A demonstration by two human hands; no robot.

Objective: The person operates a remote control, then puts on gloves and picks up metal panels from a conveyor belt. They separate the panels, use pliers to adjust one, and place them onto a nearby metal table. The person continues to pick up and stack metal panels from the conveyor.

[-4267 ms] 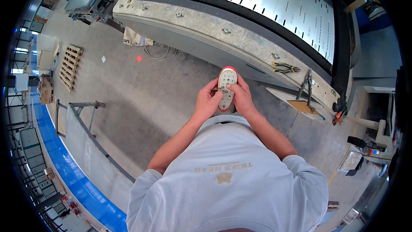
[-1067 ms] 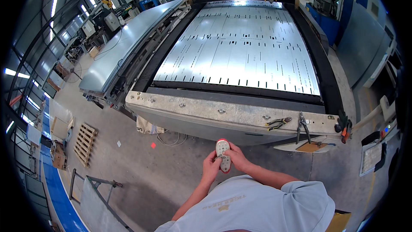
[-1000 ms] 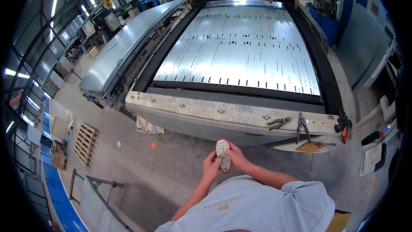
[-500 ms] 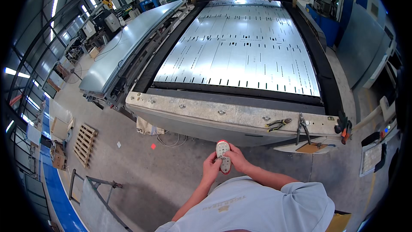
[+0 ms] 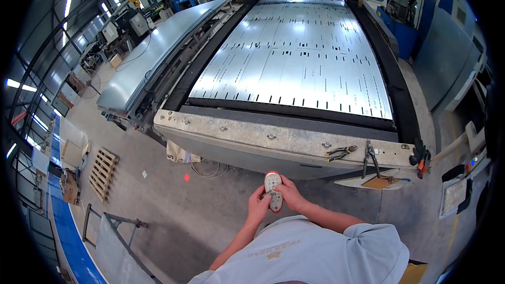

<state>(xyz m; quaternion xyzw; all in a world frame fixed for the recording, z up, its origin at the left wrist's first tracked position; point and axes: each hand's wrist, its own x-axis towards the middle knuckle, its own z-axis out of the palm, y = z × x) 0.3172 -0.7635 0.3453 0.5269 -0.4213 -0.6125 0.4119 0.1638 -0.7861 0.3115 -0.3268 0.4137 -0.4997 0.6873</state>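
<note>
An oval remote control (image 5: 273, 183), pale on top with a red rim and small buttons, is held in front of my waist. My left hand (image 5: 259, 203) grips its lower left side, and my right hand (image 5: 289, 193) grips its right side. Both thumbs rest on the button face; the fingers beneath are hidden. Beyond the remote stands a cutting machine with a large slotted metal sheet (image 5: 294, 68) lying on its bed. Yellow-and-black cutting pliers (image 5: 341, 152) and dark long-handled pliers (image 5: 371, 158) lie on the machine's front ledge (image 5: 242, 135).
Dark gloves with orange (image 5: 421, 159) hang at the ledge's right corner. A stack of plain metal sheets (image 5: 158, 52) stands to the left. A wooden pallet (image 5: 103, 173) and a metal-framed cart (image 5: 118, 247) stand on the floor at left. A control console (image 5: 456, 194) is at right.
The view has shifted very slightly. Both hands keep the same hold on the remote control, and the sheet on the bed looks unchanged.
</note>
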